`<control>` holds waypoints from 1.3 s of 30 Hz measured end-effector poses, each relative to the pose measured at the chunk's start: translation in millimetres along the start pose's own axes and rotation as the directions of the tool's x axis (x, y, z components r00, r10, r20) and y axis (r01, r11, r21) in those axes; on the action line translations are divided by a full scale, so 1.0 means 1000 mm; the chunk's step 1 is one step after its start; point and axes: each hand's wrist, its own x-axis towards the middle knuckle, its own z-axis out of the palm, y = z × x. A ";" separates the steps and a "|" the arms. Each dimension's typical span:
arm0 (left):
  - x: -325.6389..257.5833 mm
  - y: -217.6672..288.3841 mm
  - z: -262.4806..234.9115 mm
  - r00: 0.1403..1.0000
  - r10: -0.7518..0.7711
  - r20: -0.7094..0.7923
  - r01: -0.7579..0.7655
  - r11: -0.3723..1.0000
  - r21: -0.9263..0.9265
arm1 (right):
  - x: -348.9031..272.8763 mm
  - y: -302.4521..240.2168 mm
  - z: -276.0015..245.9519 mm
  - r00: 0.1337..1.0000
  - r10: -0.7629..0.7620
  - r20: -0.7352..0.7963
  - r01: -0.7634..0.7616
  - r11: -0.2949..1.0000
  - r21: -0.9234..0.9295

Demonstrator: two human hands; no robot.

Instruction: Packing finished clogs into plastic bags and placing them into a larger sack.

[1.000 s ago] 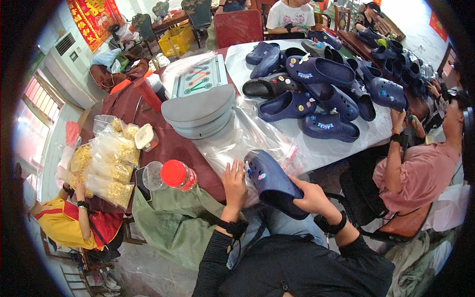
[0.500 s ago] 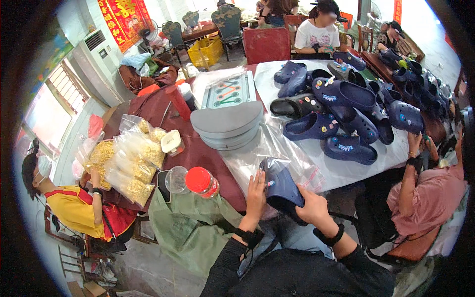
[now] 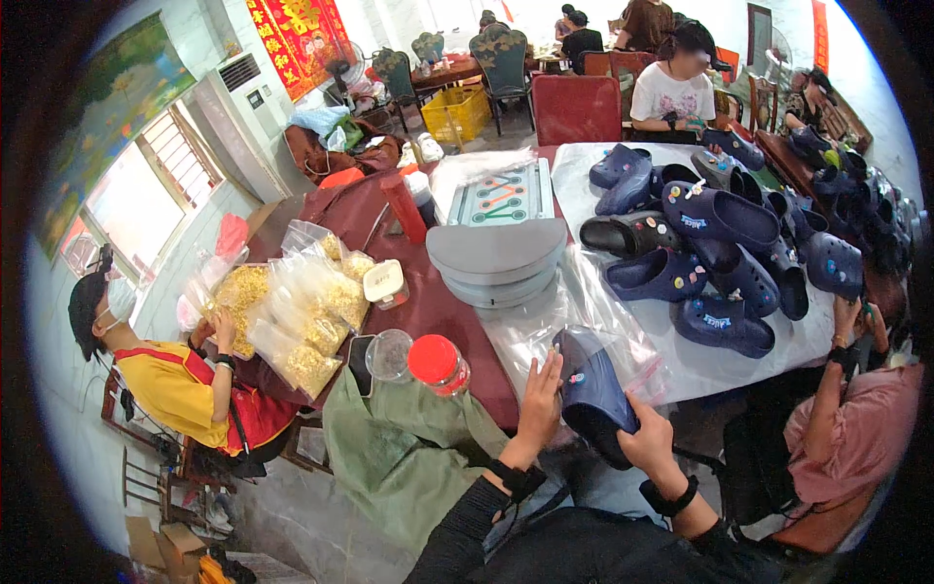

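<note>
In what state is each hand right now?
Left hand: open, beside the blue shoe; contact unclear.
Right hand: closed, holding the blue shoe.

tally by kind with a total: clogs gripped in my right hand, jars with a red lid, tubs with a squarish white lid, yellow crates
navy clog in your right hand: 1
red-lidded jar: 1
white-lidded tub: 1
yellow crate: 1
Total: 4
</note>
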 end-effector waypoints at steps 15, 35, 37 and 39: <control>-0.029 0.057 0.016 0.988 0.022 0.151 -0.009 0.996 -0.090 | -0.036 0.015 -0.051 0.999 -0.020 0.025 0.023 0.993 -0.117; -0.033 0.030 0.017 0.964 0.059 0.260 -0.001 0.975 -0.220 | -0.051 0.032 -0.024 0.990 -0.125 -0.059 0.110 0.969 -0.220; -0.029 0.029 0.014 0.977 -0.010 0.215 0.045 0.986 -0.158 | -0.046 0.029 -0.024 0.992 -0.115 -0.043 0.102 0.967 -0.235; -0.026 0.029 0.012 0.976 0.010 0.218 0.024 0.988 -0.154 | -0.044 0.027 -0.021 0.993 -0.080 -0.089 0.060 0.977 -0.206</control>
